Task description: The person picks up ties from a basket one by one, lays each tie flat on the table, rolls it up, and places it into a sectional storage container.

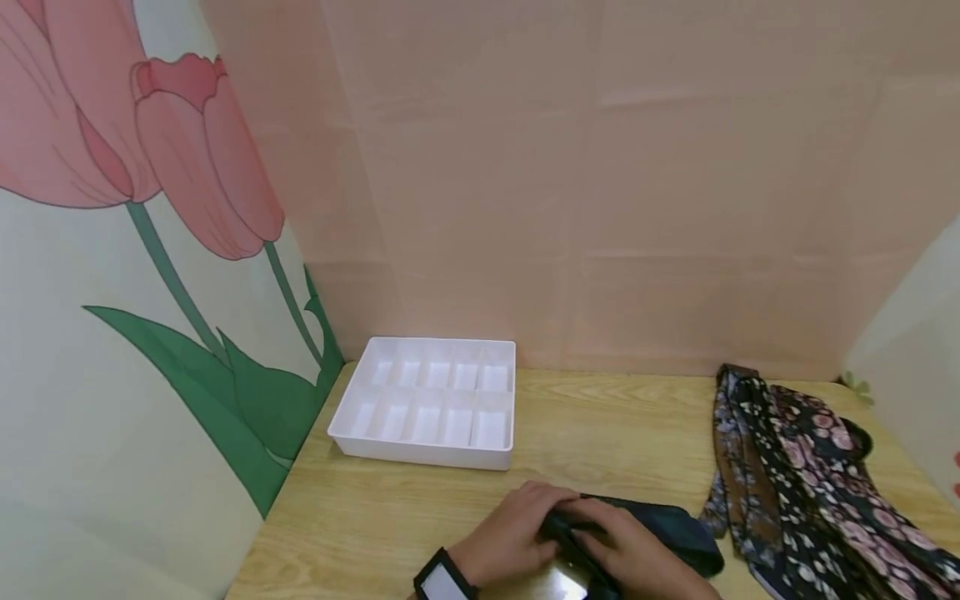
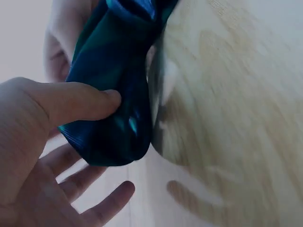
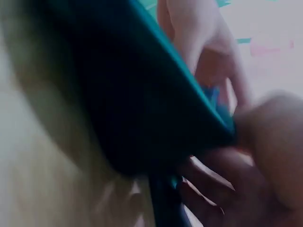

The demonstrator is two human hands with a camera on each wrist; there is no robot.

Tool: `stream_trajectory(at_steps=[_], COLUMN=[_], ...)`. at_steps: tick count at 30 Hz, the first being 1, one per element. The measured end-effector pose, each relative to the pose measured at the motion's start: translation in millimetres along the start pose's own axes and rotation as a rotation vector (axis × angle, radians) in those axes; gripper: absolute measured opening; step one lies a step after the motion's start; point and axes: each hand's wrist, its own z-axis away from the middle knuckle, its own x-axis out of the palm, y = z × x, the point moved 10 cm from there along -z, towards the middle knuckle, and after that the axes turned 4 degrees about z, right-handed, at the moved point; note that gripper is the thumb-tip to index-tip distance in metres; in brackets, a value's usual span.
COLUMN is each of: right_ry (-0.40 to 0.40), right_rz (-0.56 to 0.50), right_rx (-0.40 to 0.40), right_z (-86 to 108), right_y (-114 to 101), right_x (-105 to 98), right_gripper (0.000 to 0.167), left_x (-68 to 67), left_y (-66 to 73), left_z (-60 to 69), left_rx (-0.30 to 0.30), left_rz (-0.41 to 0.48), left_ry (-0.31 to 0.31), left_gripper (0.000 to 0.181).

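Between my two hands is a dark blue-green satin strip of cloth (image 1: 671,527), folded or bunched, with one broad part lying off to the right on the table. My left hand (image 1: 517,527) pinches it; in the left wrist view the thumb presses on the shiny cloth (image 2: 106,61) while the lower fingers spread apart. My right hand (image 1: 633,548) grips the strip close beside the left. In the right wrist view, the blurred dark cloth (image 3: 137,99) covers part of both hands, and some right fingertips are hidden.
A white tray (image 1: 423,456) divided into several compartments stands behind the hands, left of centre. Several dark floral cloth strips (image 1: 798,483) lie in a pile at the right. The wooden table (image 1: 600,433) meets a pink-brown backdrop behind and a tulip-printed wall at the left.
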Motion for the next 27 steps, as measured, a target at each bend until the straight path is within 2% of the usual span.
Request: stream_trajectory(at_steps=[2,5,7,9,11,13,18,23,27], right_ry=[0.038,0.081,0.057,0.009,-0.012,0.004,0.063,-0.023,0.012], right_rz=[-0.068,-0.058,0.002,0.054,0.104,0.136,0.233,0.215,0.183], right_rx=[0.138,0.365,0.490,0.564,0.587,0.584,0.567,0.597,0.556], right_z=[0.9,5.2,7.9,10.4,11.0,10.9,10.1,16.5,23.0], right_y=[7,17,20,23,23,24,32,45,49], right_x=[-2,0,7,19,26,27,2,-10,-23], right_gripper=[0.035,0.043,0.055,0.059,0.053,0.042,0.026,0.023,0.025], left_x=[0.9,-2.7,-7.7,-13.2,-19.0,-24.2,-37.3,-50.5,-57.3], left_y=[-6.4,-14.9,-18.7,-22.7,-26.5,-30.6,-42.8,-59.7,-70.5], left_z=[0.1,2.5,3.8,4.6,4.5,4.6,9.8,23.2,32.1], left_rx=[-0.029,-0.069,-0.089,-0.121,-0.161,-0.198,-0.275,-0.369,-0.424], left_rz=[-0.026,-0.114,-0.161,-0.170,-0.150,-0.135,-0.115,-0.040,-0.020], left_ry=[-0.011,0.015,0.050,0.083,0.110,0.131,0.177,0.201,0.172], left_gripper=[0.056,0.032,0.021,0.017,0.017,0.019,0.028,0.027,0.041])
